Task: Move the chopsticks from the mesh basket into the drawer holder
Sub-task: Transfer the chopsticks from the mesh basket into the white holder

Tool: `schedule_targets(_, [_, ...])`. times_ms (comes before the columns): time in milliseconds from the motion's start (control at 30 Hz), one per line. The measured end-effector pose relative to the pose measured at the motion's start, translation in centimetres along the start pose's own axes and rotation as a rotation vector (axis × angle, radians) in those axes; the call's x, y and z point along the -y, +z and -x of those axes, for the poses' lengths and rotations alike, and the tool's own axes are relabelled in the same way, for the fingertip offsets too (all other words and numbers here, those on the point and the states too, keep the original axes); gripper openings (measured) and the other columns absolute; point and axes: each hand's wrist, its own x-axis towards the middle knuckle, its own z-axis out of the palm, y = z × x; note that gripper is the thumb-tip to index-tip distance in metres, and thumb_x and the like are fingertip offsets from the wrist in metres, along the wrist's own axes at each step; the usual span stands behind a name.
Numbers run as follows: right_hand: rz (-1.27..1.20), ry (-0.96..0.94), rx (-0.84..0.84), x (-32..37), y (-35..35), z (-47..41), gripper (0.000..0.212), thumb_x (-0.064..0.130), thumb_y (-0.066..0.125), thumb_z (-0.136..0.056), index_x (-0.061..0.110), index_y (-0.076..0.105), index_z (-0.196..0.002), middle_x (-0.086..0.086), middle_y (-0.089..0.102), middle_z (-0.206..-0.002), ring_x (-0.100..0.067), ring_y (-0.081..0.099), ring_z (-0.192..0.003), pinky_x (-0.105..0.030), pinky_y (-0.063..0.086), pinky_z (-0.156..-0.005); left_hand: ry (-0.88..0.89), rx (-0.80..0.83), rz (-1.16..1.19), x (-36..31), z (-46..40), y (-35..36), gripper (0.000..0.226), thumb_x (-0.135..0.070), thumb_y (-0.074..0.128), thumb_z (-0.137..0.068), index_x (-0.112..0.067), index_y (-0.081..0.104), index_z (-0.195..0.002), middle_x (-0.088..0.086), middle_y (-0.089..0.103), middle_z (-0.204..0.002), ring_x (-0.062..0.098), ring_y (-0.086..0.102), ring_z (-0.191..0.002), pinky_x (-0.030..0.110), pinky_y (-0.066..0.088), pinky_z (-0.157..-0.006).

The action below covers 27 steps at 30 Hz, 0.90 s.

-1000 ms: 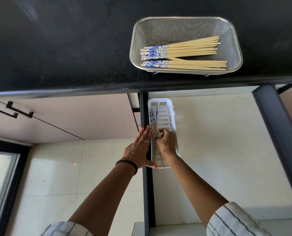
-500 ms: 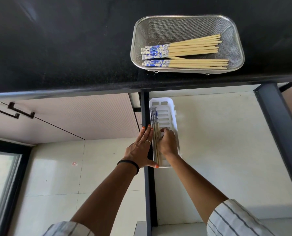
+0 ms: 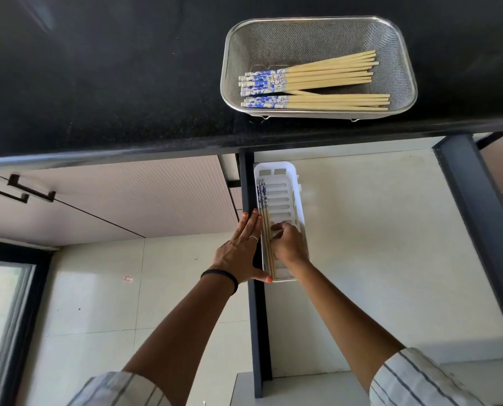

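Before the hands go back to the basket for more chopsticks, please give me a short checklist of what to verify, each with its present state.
1. Chopsticks in the white holder lie flat along its left side: ok.
2. Left hand steadies the holder, fingers straight along its left edge: ok.
3. Right hand has let go of the chopsticks: cannot tell, its curled fingers hide the contact.
4. Holder has room on its right side: ok.
5. Basket sits fully on the black counter: ok.
6. Chopsticks remaining in the basket, task not finished: ok, many remain.
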Motion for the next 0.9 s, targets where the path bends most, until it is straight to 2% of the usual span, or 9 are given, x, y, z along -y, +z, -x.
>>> schedule_targets(67, [-0.037,0.01,0.028,0.0,-0.2,-0.1,0.026,0.0,0.053,-0.085,0.005,0.066,-0.107,-0.012,0.07,-0.108,-0.028,0.066,-0.099,-0.033,0.054,-0.083,0.003,-0.006,-0.003,0.1,0.0,0.0,0.136,-0.056,0.079,-0.063,-0.018,-0.018,-0.149,-0.01,-0.028,-0.154,0.003,-0.031,-0.132,0.032,0.029,-0.114])
schedule_targets(133, [-0.055,0.033,0.051,0.0,-0.6,0.1,0.024,-0.001,0.056,-0.084,0.001,0.065,-0.106,-0.016,0.07,-0.106,-0.032,0.067,-0.096,-0.045,0.057,-0.086,0.006,0.0,-0.001,0.0,0.0,0.0,0.136,-0.056,0.079,-0.063,-0.017,-0.018,-0.149,-0.009,-0.028,-0.155,0.005,-0.029,-0.136,0.032,0.029,-0.115])
schedule_targets(233, [0.004,0.049,0.071,-0.3,-0.7,0.6,0.018,0.001,0.059,-0.084,-0.001,0.065,-0.101,-0.017,0.069,-0.099,-0.034,0.067,-0.093,-0.049,0.057,-0.082,0.009,0.002,0.012,0.0,0.1,0.0,0.136,-0.055,0.08,-0.063,-0.018,-0.019,-0.149,-0.008,-0.027,-0.155,0.008,-0.026,-0.14,0.032,0.028,-0.115])
schedule_targets(300, [0.052,0.05,0.088,-0.5,-0.5,0.9,0.015,0.005,0.06,-0.085,0.0,0.064,-0.098,-0.012,0.067,-0.093,-0.033,0.067,-0.093,-0.047,0.057,-0.082,0.012,-0.002,0.02,0.0,0.1,0.0,0.136,-0.054,0.08,-0.063,-0.018,-0.019,-0.149,-0.009,-0.027,-0.155,0.007,-0.027,-0.14,0.032,0.028,-0.115])
schedule_targets(400, [0.136,0.023,0.093,-0.6,-0.2,1.3,0.019,0.01,0.059,-0.088,0.004,0.063,-0.105,-0.01,0.07,-0.107,-0.028,0.065,-0.102,-0.029,0.05,-0.083,0.015,-0.004,0.015,0.0,0.1,0.0,0.135,-0.054,0.079,-0.064,-0.018,-0.019,-0.149,-0.008,-0.027,-0.156,0.009,-0.026,-0.141,0.032,0.026,-0.116])
schedule_targets(467, [0.148,0.018,0.092,-0.5,-0.3,1.5,0.02,0.009,0.058,-0.089,0.005,0.063,-0.108,-0.01,0.069,-0.113,-0.026,0.064,-0.106,-0.023,0.043,-0.078,0.013,0.002,0.007,-0.1,0.1,0.0,0.135,-0.054,0.079,-0.064,-0.017,-0.019,-0.149,-0.007,-0.027,-0.156,0.011,-0.025,-0.142,0.033,0.026,-0.116])
schedule_targets(767, [0.201,-0.004,0.105,-0.5,-0.4,1.7,0.025,0.008,0.056,-0.089,0.005,0.06,-0.114,-0.008,0.068,-0.116,-0.025,0.062,-0.109,-0.022,0.039,-0.077,0.011,0.003,-0.005,-0.1,0.1,-0.1,0.134,-0.055,0.078,-0.065,-0.017,-0.019,-0.149,-0.006,-0.027,-0.156,0.011,-0.025,-0.143,0.032,0.028,-0.115])
schedule_targets(900, [0.242,-0.034,0.092,-1.0,-0.2,1.8,0.024,0.007,0.054,-0.09,0.008,0.059,-0.113,-0.008,0.067,-0.115,-0.024,0.061,-0.109,-0.028,0.046,-0.084,0.01,-0.008,-0.011,-0.1,0.1,0.0,0.135,-0.056,0.078,-0.064,-0.018,-0.019,-0.149,-0.007,-0.027,-0.156,0.009,-0.025,-0.141,0.031,0.03,-0.114])
